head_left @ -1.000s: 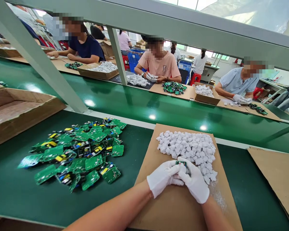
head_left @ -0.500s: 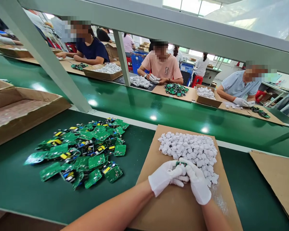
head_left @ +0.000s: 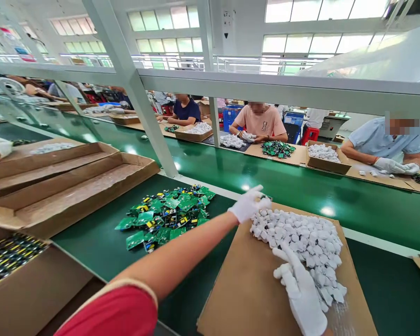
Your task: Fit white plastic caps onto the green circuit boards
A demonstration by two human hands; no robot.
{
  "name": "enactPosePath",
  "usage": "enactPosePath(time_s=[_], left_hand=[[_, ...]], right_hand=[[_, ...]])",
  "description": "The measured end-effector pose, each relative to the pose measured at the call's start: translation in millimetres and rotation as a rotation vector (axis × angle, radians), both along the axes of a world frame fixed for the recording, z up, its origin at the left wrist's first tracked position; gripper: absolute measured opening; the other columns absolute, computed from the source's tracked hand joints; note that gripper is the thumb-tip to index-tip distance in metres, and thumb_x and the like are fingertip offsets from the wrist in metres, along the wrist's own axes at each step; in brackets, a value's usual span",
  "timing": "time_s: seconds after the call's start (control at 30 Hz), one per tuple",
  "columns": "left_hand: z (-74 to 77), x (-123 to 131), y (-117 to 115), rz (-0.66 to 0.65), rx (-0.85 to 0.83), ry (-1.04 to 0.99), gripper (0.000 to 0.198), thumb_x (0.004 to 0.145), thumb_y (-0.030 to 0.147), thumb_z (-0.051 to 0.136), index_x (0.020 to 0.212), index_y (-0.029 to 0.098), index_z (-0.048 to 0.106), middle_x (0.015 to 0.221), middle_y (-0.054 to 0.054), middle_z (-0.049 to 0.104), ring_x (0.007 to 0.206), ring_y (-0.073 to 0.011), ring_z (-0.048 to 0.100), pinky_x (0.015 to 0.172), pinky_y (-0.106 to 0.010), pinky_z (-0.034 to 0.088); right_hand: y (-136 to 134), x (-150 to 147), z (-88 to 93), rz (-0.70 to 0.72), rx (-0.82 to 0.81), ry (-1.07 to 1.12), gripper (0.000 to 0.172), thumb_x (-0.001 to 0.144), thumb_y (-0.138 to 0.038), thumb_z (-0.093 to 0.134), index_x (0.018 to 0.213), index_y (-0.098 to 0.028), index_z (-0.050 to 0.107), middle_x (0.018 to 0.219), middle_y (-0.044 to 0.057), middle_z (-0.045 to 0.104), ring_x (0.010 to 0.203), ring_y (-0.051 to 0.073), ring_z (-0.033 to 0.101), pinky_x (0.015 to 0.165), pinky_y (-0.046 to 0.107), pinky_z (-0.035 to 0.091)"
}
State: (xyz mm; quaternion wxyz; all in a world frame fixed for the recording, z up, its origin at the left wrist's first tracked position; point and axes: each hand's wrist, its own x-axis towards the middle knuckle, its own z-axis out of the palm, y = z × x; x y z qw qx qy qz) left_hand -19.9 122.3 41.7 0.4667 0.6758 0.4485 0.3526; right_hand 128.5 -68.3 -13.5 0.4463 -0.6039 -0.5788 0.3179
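My left hand (head_left: 251,204), in a white glove, reaches over the far left corner of the cardboard sheet (head_left: 238,284), beside the green belt. Its fingers are partly closed, and a small dark edge shows between the fingertips; what it belongs to is too small to make out. A heap of small white plastic pieces (head_left: 301,233) covers the sheet's far right part. My right hand (head_left: 297,284), gloved too, is at the heap's near left edge, fingers stretched and apart, with nothing visible in it. Left of the sheet lies a pile of green circuit boards (head_left: 171,212).
Shallow cardboard trays (head_left: 91,196) stand at the left, above a box of boards (head_left: 17,270). A green conveyor belt (head_left: 210,161) runs behind my bench. A slanted metal post (head_left: 143,102) rises at its edge. Several co-workers sit across the belt.
My hands have come apart from holding a small green board with a white piece. My left hand went forward toward the belt; my right moved to the heap's edge. The view tilted up and left.
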Motion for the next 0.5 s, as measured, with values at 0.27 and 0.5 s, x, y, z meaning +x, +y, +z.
enactPosePath(time_s=[0.27, 0.5], left_hand=[[-19.4, -26, 109, 0.302, 0.026, 0.724, 0.039, 0.076, 0.045, 0.047, 0.106, 0.023, 0.061, 0.139, -0.011, 0.034, 0.13, -0.0375, 0.017, 0.098, -0.061, 0.012], [-14.8, -118, 131, 0.296, 0.043, 1.033, 0.043, 0.084, 0.038, 0.048, 0.122, 0.018, 0.045, 0.129, -0.011, 0.043, 0.115, -0.0259, 0.043, 0.093, -0.049, 0.036]], right_hand=[[4, 1, -4.8, 0.0, 0.036, -0.321, 0.039, 0.083, -0.027, 0.046, 0.122, -0.022, 0.051, 0.088, 0.002, 0.069, 0.071, 0.014, 0.064, 0.074, 0.024, 0.052], [5, 0, -6.7, 0.042, 0.087, -0.34, 0.041, 0.083, -0.026, 0.046, 0.123, -0.022, 0.051, 0.1, 0.004, 0.068, 0.081, 0.016, 0.065, 0.08, 0.026, 0.051]])
